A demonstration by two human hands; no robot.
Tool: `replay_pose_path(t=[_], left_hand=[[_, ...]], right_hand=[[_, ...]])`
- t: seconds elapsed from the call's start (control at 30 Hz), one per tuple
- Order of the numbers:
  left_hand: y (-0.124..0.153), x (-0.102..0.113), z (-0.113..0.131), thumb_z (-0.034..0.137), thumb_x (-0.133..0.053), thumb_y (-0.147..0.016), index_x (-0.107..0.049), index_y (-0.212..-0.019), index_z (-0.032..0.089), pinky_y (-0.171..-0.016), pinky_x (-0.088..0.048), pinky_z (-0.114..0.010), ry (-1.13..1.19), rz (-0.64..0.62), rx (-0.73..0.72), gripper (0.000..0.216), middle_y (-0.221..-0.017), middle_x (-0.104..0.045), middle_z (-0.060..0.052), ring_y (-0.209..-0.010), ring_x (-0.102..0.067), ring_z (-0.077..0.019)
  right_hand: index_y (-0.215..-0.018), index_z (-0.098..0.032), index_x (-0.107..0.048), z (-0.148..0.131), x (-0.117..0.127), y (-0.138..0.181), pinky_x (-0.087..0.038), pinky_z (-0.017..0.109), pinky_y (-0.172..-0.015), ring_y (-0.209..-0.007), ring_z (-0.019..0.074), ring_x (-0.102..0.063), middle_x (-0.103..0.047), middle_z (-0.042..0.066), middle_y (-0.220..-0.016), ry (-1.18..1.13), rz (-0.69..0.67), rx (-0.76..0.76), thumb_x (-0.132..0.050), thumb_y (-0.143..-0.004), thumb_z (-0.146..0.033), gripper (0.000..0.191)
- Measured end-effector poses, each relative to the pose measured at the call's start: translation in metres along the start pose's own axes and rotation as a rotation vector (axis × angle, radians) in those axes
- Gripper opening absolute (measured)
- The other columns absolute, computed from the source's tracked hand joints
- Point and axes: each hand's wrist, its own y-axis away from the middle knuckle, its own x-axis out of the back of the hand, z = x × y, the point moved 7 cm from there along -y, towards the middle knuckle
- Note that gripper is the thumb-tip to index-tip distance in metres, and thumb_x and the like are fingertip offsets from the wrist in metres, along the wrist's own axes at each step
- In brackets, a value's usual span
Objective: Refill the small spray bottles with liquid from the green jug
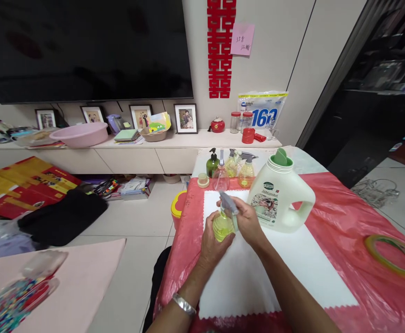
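Note:
A small clear spray bottle (222, 227) with yellow-green liquid is upright, slightly tilted, above a white sheet (244, 282). My left hand (212, 245) is closed around its body. At its top, my right hand (248, 225) is closed on the grey trigger sprayer head (228, 202); the exact finger contact is partly hidden. Just right of my hands stands a big pale green detergent jug (282, 199), its mouth holding a green spout (281, 157). Behind the hands are an empty-looking clear spray bottle (221, 179), a yellow-tinted spray bottle (246, 175) and another spray bottle (231, 165).
A green pump bottle (212, 164) and a pale cap (203, 180) stand at the back left of the red-covered table (341, 208). A tape roll (372, 252) lies at the right. Behind runs a low cabinet (129, 159) with photo frames and a pink basin (81, 135).

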Motion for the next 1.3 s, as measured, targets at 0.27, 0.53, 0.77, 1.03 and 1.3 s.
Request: replay_pose_path(t=[0.27,0.53,0.77,1.03,1.3], left_hand=[[0.000,0.001,0.000,0.044,-0.073,-0.072,-0.044,-0.130,0.022,-0.091,-0.055,-0.053,-0.038,0.026,0.021,0.069,-0.129,-0.062,-0.017,-0.115,-0.065,-0.0353],[-0.001,0.002,0.004,0.043,-0.072,-0.072,-0.043,-0.130,0.021,-0.093,-0.056,-0.054,-0.033,0.038,-0.005,0.068,-0.129,-0.062,-0.019,-0.116,-0.064,-0.0366],[0.001,0.002,0.008,0.035,-0.069,-0.073,-0.043,-0.132,0.019,-0.099,-0.053,-0.051,-0.024,0.019,0.033,0.066,-0.134,-0.060,-0.018,-0.121,-0.062,-0.0332],[0.000,0.001,0.005,0.039,-0.068,-0.074,-0.041,-0.132,0.018,-0.102,-0.050,-0.051,-0.007,0.004,0.014,0.067,-0.133,-0.058,-0.018,-0.122,-0.059,-0.0324],[0.001,0.001,0.002,0.041,-0.071,-0.073,-0.040,-0.132,0.019,-0.102,-0.050,-0.051,0.011,0.003,0.008,0.070,-0.135,-0.057,-0.017,-0.123,-0.059,-0.0320]], right_hand=[[-0.108,-0.025,-0.073,0.029,0.003,0.010,-0.051,0.040,-0.098,-0.105,0.0229,-0.067,-0.073,0.006,-0.112,0.016,0.008,-0.029,-0.068,-0.082,-0.037,0.029],[-0.111,-0.025,-0.071,0.036,0.003,0.010,-0.052,0.041,-0.098,-0.101,0.0225,-0.068,-0.075,0.006,-0.108,-0.015,0.012,-0.008,-0.071,-0.080,-0.038,0.033],[-0.111,-0.024,-0.071,0.031,0.002,0.011,-0.052,0.038,-0.096,-0.100,0.0214,-0.068,-0.074,0.006,-0.109,-0.006,-0.016,0.003,-0.069,-0.082,-0.037,0.031],[-0.111,-0.025,-0.071,0.031,0.001,0.011,-0.051,0.033,-0.092,-0.099,0.0190,-0.067,-0.073,0.004,-0.110,0.003,-0.029,0.021,-0.066,-0.083,-0.031,0.029],[-0.113,-0.025,-0.071,0.031,0.002,0.012,-0.053,0.035,-0.092,-0.098,0.0204,-0.068,-0.074,0.005,-0.108,0.002,-0.039,0.033,-0.070,-0.083,-0.037,0.033]])
